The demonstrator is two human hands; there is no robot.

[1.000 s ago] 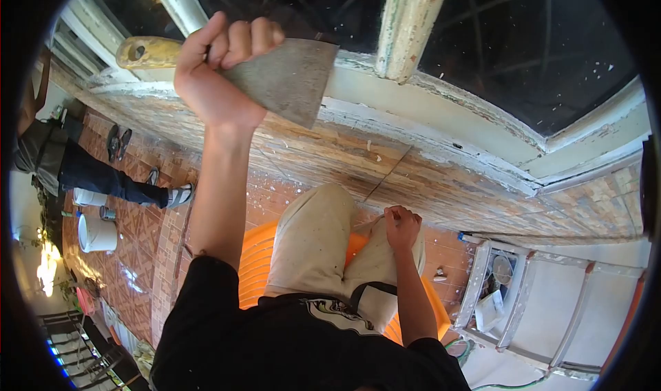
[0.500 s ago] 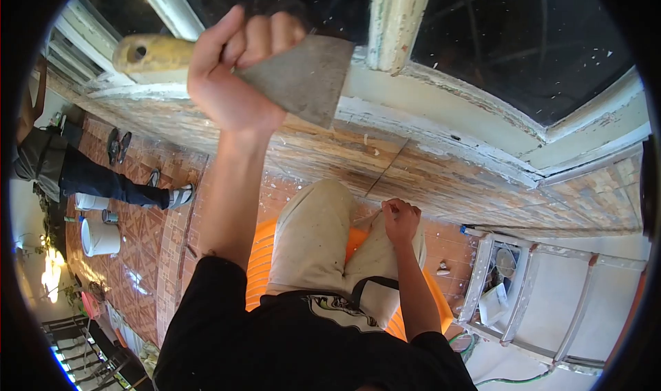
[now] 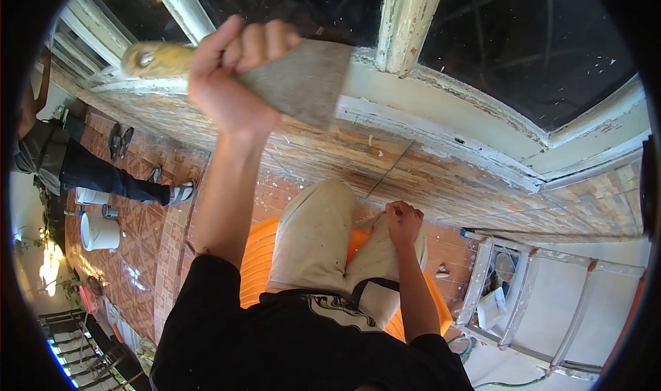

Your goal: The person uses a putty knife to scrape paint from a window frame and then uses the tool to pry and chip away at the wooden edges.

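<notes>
My left hand (image 3: 237,74) is wrapped round a putty knife, its worn yellow handle (image 3: 165,59) pointing left. The wide grey blade (image 3: 303,81) points right and overlaps the window's lower frame in this view. Peeling white paint covers the window frame (image 3: 441,105) around the dark panes. My right hand (image 3: 404,223) rests on my right knee, fingers curled in, with no tool showing in it. Beige trousers (image 3: 313,239) cover my legs, and I sit on an orange plastic seat (image 3: 258,263).
Stone-patterned tiles (image 3: 358,157) run below the window, with paint flakes on them. A paint-spotted ladder (image 3: 513,294) lies at the right by a bin of scraps (image 3: 492,308). Across the tiled floor, a white bucket (image 3: 98,231) stands near another person's leg (image 3: 113,182).
My left hand and the putty knife have shifted slightly, the handle end moving a little right and down. The view has tilted slightly. My right hand stays on the knee.
</notes>
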